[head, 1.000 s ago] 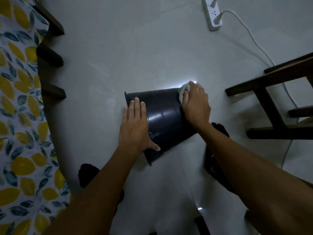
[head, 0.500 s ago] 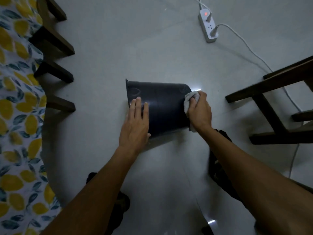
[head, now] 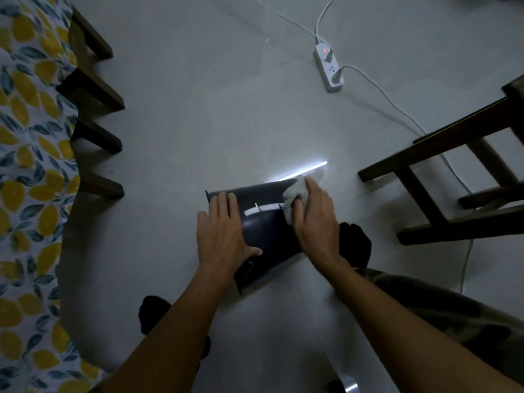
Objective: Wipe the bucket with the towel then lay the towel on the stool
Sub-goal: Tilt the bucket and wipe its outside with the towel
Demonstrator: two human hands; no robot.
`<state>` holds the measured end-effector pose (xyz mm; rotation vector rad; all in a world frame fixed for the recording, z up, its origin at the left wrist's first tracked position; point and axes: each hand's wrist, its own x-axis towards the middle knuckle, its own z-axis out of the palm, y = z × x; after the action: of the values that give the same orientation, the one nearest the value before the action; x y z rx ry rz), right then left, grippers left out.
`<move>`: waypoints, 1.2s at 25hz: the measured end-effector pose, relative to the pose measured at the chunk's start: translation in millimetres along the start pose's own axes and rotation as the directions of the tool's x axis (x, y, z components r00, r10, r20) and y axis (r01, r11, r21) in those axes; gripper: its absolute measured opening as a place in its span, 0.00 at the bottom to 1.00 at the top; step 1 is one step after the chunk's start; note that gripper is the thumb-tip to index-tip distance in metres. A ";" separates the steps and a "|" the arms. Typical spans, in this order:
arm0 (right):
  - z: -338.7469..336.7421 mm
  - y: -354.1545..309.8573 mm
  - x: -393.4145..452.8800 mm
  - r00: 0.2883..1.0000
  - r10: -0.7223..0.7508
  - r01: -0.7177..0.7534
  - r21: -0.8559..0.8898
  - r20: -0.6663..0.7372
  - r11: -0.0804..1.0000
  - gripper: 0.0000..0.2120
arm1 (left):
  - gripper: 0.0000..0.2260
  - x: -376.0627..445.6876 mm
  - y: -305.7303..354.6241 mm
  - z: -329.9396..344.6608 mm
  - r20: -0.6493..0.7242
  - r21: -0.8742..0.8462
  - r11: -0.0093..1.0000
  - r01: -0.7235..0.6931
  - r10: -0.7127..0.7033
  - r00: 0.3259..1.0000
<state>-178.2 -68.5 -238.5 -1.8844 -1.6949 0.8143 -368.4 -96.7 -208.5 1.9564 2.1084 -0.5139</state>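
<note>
Wooden stool (head: 453,177) stands right, apart from the work. Black bucket (head: 266,231) lies sideways on floor (head: 198,109). Left hand (head: 224,234) flat, open, pinning it. Right hand (head: 314,219) bunches white towel (head: 295,194) near base. Best: overlapping strokes, rotate bucket.

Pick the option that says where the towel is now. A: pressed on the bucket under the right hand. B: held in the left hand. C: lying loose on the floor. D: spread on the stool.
A: the white towel is bunched under the right hand against the side of the dark bucket, while the left hand lies flat on the bucket with no cloth in it.
</note>
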 end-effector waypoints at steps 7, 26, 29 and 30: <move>45.4 28.4 -72.2 0.859 -0.325 0.464 -0.330 0.396 0.822 0.28 | 0.62 -1.0 -4.8 38.9 0.069 -0.166 0.986 -0.029 0.041 0.997; 112.4 -8.0 46.5 0.938 -0.158 0.264 -0.342 0.308 0.902 0.23 | 0.73 15.6 -19.8 57.9 0.160 -0.171 0.985 -0.018 0.046 0.986; 112.5 0.5 84.1 0.946 -0.136 0.245 -0.373 0.295 0.895 0.18 | 0.72 13.9 -19.3 51.8 0.149 -0.209 0.978 0.003 0.029 0.988; 109.5 5.5 88.9 0.949 -0.136 0.239 -0.369 0.285 0.898 0.19 | 0.72 14.9 -19.4 51.1 0.156 -0.216 0.976 0.008 0.027 0.987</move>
<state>-246.0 14.4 -330.4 -1.8840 -2.3132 0.6910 -392.9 -104.4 -259.0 1.7449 1.9660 -0.4040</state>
